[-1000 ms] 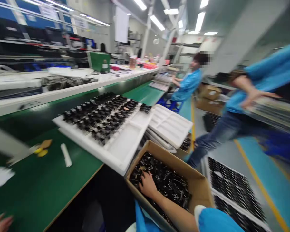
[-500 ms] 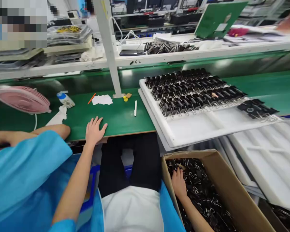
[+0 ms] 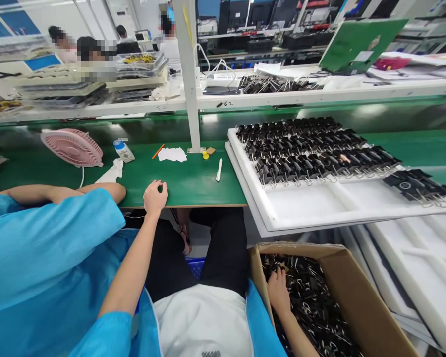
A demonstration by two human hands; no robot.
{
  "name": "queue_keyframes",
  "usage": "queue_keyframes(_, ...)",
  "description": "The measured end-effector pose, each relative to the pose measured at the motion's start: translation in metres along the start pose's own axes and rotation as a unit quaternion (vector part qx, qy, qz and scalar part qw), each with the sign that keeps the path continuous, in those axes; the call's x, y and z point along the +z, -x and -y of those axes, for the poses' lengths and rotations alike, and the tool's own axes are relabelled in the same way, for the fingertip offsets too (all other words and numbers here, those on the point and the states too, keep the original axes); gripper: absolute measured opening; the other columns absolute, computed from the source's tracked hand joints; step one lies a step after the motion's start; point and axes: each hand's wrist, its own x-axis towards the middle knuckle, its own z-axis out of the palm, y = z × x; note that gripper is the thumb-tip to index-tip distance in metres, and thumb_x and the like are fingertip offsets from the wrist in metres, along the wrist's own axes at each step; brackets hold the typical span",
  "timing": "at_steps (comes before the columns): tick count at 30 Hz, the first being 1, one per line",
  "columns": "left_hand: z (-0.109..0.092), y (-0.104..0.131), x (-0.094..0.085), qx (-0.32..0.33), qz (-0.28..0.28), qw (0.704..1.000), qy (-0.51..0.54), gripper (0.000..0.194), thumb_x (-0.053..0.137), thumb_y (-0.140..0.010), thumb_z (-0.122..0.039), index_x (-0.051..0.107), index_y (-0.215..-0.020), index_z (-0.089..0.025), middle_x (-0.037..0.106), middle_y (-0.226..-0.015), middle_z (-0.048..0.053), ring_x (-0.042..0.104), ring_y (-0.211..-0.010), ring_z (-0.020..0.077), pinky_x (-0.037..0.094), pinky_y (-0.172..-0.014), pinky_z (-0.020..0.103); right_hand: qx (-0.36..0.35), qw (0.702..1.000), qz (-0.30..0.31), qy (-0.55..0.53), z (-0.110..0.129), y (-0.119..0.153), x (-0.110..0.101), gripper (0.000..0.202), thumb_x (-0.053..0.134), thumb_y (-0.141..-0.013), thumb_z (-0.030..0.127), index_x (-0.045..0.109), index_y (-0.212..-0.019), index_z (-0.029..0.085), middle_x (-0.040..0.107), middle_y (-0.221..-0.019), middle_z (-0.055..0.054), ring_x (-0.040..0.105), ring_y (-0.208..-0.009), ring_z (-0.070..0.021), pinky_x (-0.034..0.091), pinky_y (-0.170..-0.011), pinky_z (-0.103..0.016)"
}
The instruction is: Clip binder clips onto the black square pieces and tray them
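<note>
Evidently the loading of the white foam tray (image 3: 293, 203) was well along but not complete: black clips (image 3: 319, 158) stood packed in what looked like three rows across its back and middle, their wire handles pointing toward the near side. Along the near strip, only a small group of clips (image 3: 418, 186) lay at the right end, while bare white foam showed over the rest of it. Judged from that, the near strip was the part left unfilled. The tray sat on the green tabletop (image 3: 193, 191), overhanging its front edge.

Plenty of loose clips (image 3: 315, 297) lay jumbled in the cardboard box (image 3: 367, 292) below, so supply seemed ample. The right hand (image 3: 278, 292) was inside that box near its left wall, its fingers reaching down among the clips; whether they pinched one could not be told. The left hand (image 3: 155, 197) was at the near edge of the tabletop, thumb and fingers curled toward each other around a small dark patch, too small to tell as a clip or a gap. More white trays (image 3: 423, 263), their compartments showing white, lay beyond the box.
</note>
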Motion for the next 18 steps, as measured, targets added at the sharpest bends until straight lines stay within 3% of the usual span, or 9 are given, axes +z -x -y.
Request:
queue_keyframes(4,0.001,0.000,0.000,0.000,-0.002,1.000,0.009,0.025,0.052,-0.094,-0.035,0.073,-0.091,-0.021,0.074,-0.126,0.011,0.059,-0.132,0.0289,0.046,-0.110,0.042,0.013,1.000,-0.020,-0.001,-0.001,-0.002,0.001,0.040,0.043,-0.088,0.023,0.066,-0.118,0.012,0.070,-0.112,-0.021,0.055,-0.128,-0.0399,0.042,-0.109,-0.054)
queue_keyframes(13,0.001,0.000,0.000,0.012,-0.019,1.000,0.017,0.020,0.054,-0.093,-0.033,0.071,-0.086,-0.024,0.075,-0.122,0.009,0.062,-0.129,0.0284,0.048,-0.110,0.042,0.031,0.995,-0.083,-0.047,0.007,-0.009,-0.013,0.045,0.045,-0.087,0.033,0.062,-0.124,0.013,0.067,-0.115,-0.023,0.056,-0.121,-0.0414,0.046,-0.102,-0.053)
queue_keyframes(18,0.004,0.000,0.001,0.032,-0.013,0.999,0.005,0.018,0.055,-0.093,-0.032,0.070,-0.087,-0.024,0.074,-0.123,0.009,0.061,-0.130,0.0277,0.047,-0.111,0.043,0.068,0.992,-0.093,-0.060,0.024,-0.017,-0.032,0.050,0.043,-0.086,0.036,0.066,-0.124,0.013,0.070,-0.102,-0.024,0.062,-0.113,-0.0466,0.051,-0.093,-0.059)
